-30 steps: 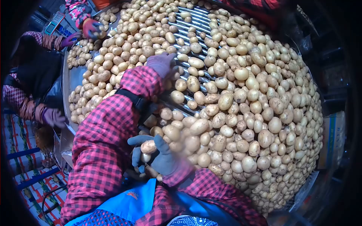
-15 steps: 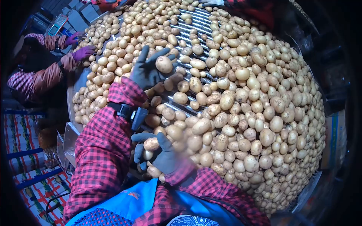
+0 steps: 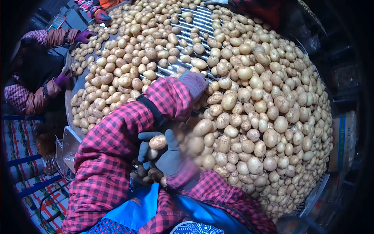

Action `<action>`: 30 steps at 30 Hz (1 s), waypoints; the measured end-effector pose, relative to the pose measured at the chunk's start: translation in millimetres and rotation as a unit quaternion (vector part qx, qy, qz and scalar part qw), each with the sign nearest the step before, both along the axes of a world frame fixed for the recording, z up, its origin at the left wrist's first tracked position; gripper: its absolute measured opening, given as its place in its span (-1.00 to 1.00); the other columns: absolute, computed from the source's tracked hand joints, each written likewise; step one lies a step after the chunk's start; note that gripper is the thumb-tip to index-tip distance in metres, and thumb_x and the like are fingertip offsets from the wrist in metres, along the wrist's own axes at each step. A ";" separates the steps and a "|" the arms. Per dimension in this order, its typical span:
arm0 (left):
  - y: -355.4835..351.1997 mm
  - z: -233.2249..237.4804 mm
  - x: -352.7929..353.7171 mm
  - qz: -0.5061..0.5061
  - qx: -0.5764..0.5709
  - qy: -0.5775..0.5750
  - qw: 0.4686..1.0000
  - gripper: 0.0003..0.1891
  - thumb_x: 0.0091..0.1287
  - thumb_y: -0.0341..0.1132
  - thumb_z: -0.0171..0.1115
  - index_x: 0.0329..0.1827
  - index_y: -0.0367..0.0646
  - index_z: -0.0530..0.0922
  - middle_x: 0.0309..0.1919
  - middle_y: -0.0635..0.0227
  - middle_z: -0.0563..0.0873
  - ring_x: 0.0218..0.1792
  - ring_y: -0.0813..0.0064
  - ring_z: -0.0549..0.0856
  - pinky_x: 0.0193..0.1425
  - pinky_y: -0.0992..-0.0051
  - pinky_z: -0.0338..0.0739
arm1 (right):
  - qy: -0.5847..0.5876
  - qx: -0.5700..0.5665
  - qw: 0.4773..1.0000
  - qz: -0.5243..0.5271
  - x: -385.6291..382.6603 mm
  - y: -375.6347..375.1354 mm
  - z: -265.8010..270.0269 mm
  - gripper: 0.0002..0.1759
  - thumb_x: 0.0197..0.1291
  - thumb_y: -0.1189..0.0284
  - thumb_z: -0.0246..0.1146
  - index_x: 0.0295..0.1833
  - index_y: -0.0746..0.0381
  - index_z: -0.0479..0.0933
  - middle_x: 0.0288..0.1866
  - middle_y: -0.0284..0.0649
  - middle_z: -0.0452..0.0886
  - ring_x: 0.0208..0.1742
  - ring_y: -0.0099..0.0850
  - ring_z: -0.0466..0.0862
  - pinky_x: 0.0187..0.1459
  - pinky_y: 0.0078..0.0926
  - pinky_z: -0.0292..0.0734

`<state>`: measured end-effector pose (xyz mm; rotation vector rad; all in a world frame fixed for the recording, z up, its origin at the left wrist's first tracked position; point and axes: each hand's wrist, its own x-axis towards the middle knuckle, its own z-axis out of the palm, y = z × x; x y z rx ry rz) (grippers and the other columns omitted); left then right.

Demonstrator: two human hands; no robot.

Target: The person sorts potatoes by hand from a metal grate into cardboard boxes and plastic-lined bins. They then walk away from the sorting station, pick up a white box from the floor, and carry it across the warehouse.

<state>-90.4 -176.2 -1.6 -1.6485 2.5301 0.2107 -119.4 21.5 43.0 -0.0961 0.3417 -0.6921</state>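
My left hand [image 3: 194, 84], in a grey glove, reaches across the potato heap and lies beside the metal roller bars [image 3: 196, 23]. It is blurred, its back faces me, and its fingers are hidden. My right hand [image 3: 168, 158], also gloved in grey, is close to my body with its palm turned up. Its fingers curl around a potato [image 3: 157, 142], and a second, paler potato [image 3: 152, 153] sits lower in the same grip. Several darker potatoes [image 3: 154, 174] lie below that hand. Loose potatoes [image 3: 255, 165] cover most of the surface.
At the left, a person in purple gloves [image 3: 62, 79] has both hands at the table edge. Another person's hand [image 3: 102, 16] reaches in at the upper left, and a pale glove [image 3: 216, 2] shows at the top. A cardboard box [image 3: 343, 140] stands at the right.
My left hand has swung right and turned over; the potato that lay on its open palm no longer shows. My right hand keeps its potatoes. The purple-gloved hands have moved, and another hand appears upper left.
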 end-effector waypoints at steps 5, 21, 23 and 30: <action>13.0 19.0 84.4 0.144 0.126 0.353 0.916 -0.47 0.20 -0.13 0.28 0.23 -0.16 0.57 0.05 0.17 0.70 -0.03 0.29 0.73 0.06 0.32 0.62 | 0.011 -0.083 0.996 0.043 -7.9 -0.4 12.9 -0.01 0.27 -0.42 -0.17 0.19 0.36 0.45 -0.35 -0.07 0.61 -0.43 -0.34 0.57 -0.43 -0.43 0.53; 362.2 45.9 237.9 0.363 -0.008 0.898 0.250 -0.42 0.50 -0.03 0.09 0.49 -0.09 0.29 0.34 0.07 0.50 0.00 0.26 0.69 -0.08 0.39 0.71 | -0.046 -0.060 0.997 -0.002 0.4 -5.0 -18.5 -0.12 0.29 -0.39 -0.14 0.26 0.14 0.53 -0.29 -0.26 0.60 -0.32 -0.26 0.52 -0.48 -0.37 0.45; 403.1 38.9 270.1 0.332 -0.068 0.910 0.240 -0.52 0.51 -0.08 0.06 0.30 -0.27 0.45 0.12 0.12 0.65 -0.07 0.32 0.72 -0.15 0.48 0.72 | -0.054 -0.092 0.994 0.011 0.2 -9.4 -26.2 -0.13 0.30 -0.38 -0.15 0.28 0.13 0.52 -0.28 -0.25 0.60 -0.30 -0.24 0.53 -0.50 -0.37 0.44; 476.5 76.0 342.3 0.559 -0.265 0.642 0.452 -0.39 0.47 -0.07 0.18 0.48 -0.18 0.32 0.34 0.24 0.49 0.34 0.33 0.49 0.43 0.29 0.38 | 0.046 -0.062 0.995 0.061 0.9 -0.2 -15.2 -0.18 0.33 -0.30 -0.05 0.37 0.16 0.42 -0.13 -0.22 0.64 -0.15 -0.18 0.58 -0.28 -0.26 0.59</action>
